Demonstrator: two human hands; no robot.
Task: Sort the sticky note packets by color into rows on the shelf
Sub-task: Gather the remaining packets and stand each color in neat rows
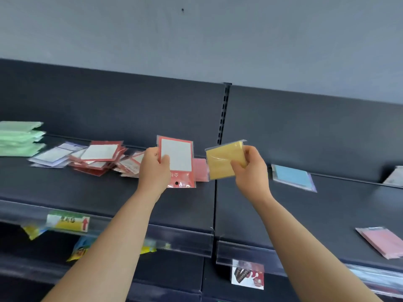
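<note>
Head-worn view, close, facing forward over the dark shelf [104, 188]

Two hands up, left hand [155, 171] with one red packet [177, 162], right hand [250, 171] with one yellow packet [224, 163]. On the shelf [109, 192]: one stack of green packets [20, 138], about four but blurred; a loose red pile [100, 158], too jumbled to count; a couple of lilac-edged packets [53, 155]; two pink packets [200, 170] [383, 241]; one blue packet [293, 176]. One price label [68, 221] on the shelf edge, one grey packet [395, 176] cut off far right.
</note>
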